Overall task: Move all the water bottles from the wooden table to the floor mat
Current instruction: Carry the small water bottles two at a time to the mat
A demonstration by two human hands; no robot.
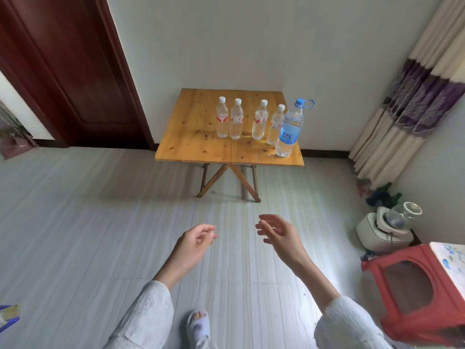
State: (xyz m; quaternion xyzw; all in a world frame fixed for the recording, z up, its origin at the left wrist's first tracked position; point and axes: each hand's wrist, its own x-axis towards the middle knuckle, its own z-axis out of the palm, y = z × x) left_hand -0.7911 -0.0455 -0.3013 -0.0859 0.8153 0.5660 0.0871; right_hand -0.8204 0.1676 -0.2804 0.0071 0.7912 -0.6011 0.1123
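Step in hand, judged: approach to the tabletop (201, 127); nothing picked up yet. Both grips are empty. The left hand (195, 241) is held with fingers loosely curled, thumb near fingertips, nothing pinched. The right hand (276, 233) is held with fingers relaxed and spread. Both are seen over the floor (100, 210), well short of the tabletop.

Advice: the large bottle (289, 129) should be taken first, since it stands at the front right edge and blocks the small bottle just behind it. A wrap round the body, or the blue carry loop at the cap, is suggested. The small ones could be taken one per hand, gripped mid-body, lifted straight up so neighbours are not knocked.

Four small bottles (236, 119) are seen: clear, white caps, red-white labels, upright in a rough row. The large one is clear with a blue label and cap, upright. All look full.

No floor mat can be identified in view.
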